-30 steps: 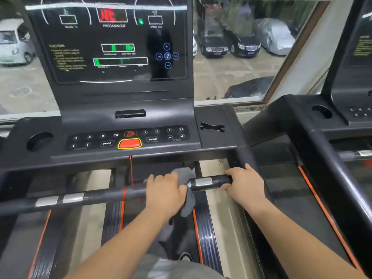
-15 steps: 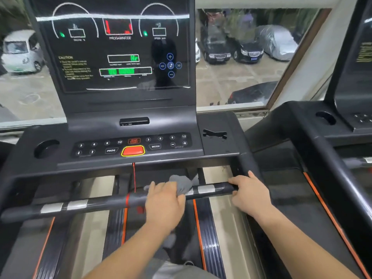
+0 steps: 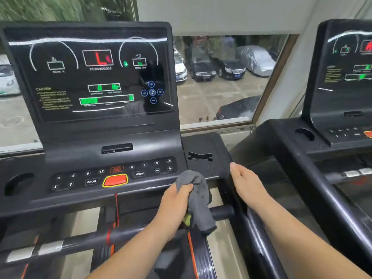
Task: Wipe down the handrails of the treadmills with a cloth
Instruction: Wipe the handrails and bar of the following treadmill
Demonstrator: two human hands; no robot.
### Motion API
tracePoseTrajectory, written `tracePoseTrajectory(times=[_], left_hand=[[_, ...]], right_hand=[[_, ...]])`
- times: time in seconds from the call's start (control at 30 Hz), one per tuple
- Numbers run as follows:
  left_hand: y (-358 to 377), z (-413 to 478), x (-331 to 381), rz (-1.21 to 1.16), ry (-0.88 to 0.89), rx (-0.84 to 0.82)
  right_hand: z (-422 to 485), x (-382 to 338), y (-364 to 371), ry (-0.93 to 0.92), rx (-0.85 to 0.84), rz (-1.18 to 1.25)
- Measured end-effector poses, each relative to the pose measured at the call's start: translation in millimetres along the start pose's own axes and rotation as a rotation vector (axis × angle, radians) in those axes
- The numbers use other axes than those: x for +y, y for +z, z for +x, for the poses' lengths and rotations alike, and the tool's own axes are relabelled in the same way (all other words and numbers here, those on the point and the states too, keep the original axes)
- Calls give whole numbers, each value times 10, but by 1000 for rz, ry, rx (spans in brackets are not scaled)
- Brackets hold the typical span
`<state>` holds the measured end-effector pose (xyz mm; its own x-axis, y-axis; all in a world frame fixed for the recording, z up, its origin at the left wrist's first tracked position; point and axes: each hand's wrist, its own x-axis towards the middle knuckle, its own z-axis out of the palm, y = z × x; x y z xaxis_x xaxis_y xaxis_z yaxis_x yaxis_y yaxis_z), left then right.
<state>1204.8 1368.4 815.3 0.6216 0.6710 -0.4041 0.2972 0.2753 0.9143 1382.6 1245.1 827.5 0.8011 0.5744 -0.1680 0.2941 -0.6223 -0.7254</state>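
Left hand (image 3: pixel 173 206) grips the grey cloth (image 3: pixel 198 198), bunched just above the right end of the handrail (image 3: pixel 80 241). Right hand (image 3: pixel 247 186) lies flat, fingers straight, at the console (image 3: pixel 205 146) corner. It looks soft, light and limp, so best wrapped round the bar.

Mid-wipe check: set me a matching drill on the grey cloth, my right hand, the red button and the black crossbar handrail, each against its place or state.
Things
1. crumpled grey cloth
2. right hand
3. red oval button with yellow rim
4. black crossbar handrail

Places or states
A. rests, fingers straight, at the right corner of the black console
B. gripped in the left hand
C. runs below the console, with silver patches
D. sits between the PROG key and the MODE key

Pairs: 1-B, 2-A, 3-D, 4-C
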Motion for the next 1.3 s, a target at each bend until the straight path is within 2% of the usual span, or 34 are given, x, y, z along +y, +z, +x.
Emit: tracePoseTrajectory(times=[0.13, 0.23, 0.27, 0.3, 0.4, 0.43, 0.5, 0.57, 0.67, 0.77, 0.9, 1.0, 1.17, 1.23, 1.3], left_hand=[[30, 202, 178, -39, 13, 76], [6, 396, 560, -37, 173, 98], [17, 473, 705, 38, 248, 108], [37, 551, 840, 189, 351, 116], [207, 892, 937, 939, 705, 164], [288, 1038, 843, 1136, 752, 123], [477, 1252, 558, 1438, 692, -100], [625, 1407, 322, 1605, 575, -321], [712, 1739, 327, 1672, 611, -399], [710, 2197, 534, 1601, 599, -462], [784, 2626, 687, 1511, 521, -438], [808, 2505, 621, 1516, 579, -426], [526, 2033, 440, 1488, 790, -589], [454, 2174, 489, 1499, 814, -632], [528, 2436, 597, 1504, 767, -567]], right_hand=[[224, -100, -147, 12, -85, -37], [536, -52, -106, 91, -143, -147], [654, -35, -76, 118, -153, -162], [765, -27, -48, 144, -162, -171], [1076, 0, 30, 223, -141, -190], [1158, 29, 61, 246, -130, -218], [1278, 92, 109, 291, -126, -310], [1367, 174, 129, 323, -132, -348], [1435, 181, 87, 330, -142, -370], [1421, 140, 117, 367, -152, -370], [1370, 74, 192, 409, -137, -380], [1357, 77, 181, 423, -125, -357], [1374, 111, 169, 397, -120, -331], [1366, 105, 172, 414, -118, -339], [1364, 98, 184, 422, -122, -343]])
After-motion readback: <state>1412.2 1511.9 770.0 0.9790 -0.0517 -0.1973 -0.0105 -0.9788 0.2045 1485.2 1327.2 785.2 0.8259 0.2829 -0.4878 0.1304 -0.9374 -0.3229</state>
